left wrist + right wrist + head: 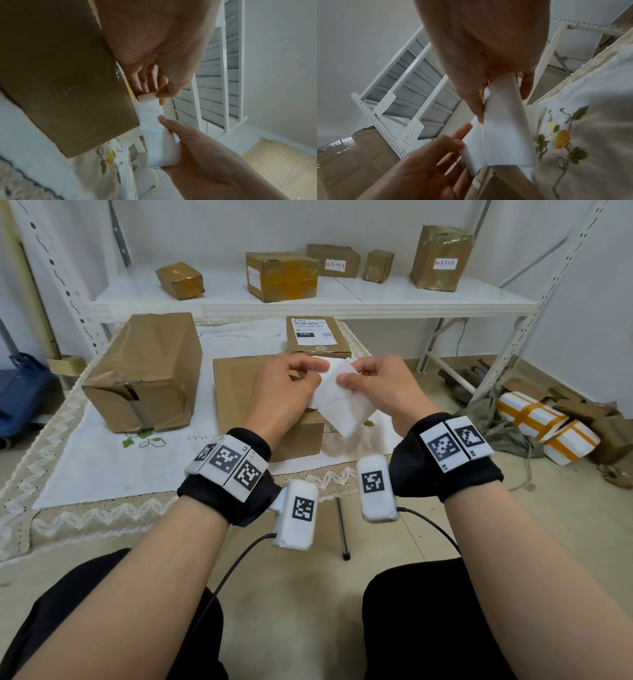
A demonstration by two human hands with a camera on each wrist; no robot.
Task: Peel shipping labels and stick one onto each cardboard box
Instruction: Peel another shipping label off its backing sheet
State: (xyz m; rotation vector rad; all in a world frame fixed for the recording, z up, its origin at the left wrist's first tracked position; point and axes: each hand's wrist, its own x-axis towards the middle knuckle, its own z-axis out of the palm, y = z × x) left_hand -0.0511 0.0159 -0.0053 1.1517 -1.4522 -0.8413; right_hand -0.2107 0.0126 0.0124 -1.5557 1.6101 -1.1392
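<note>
Paper, white and creased, is held in the air between both hands: a label sheet [337, 398], kept above the near cardboard box [239, 392] rather than laid on the table, presumably so that an edge can be worked loose from its backing. Its upper end is pinched by the left hand [287, 392], thumb against curled fingers, as the left wrist view shows [149, 97]; the other fingers of that hand lie extended behind the sheet. The sheet is gripped from the other side by the right hand [380, 392], whose thumb [164, 119] is pressed on the face of the paper while the fingers are wrapped behind it. In the right wrist view the sheet [501, 132] is seen bowed, with a crease down it; whether the label has begun to part from the liner cannot be told. The two grips, set close together at one end, are judged to serve peeling, one hand steadying and the other lifting.

Directly beneath the hands lies the unlabelled box, probably the one meant to receive this label. Beyond the hands a smaller box [318, 337] already bears a printed label [310, 328]. To the left of the left hand a large taped box [144, 371] stands with no label visible. All three rest on an embroidered tablecloth [102, 467]. Farther off, more parcels are set on a white shelf [342, 299].
</note>
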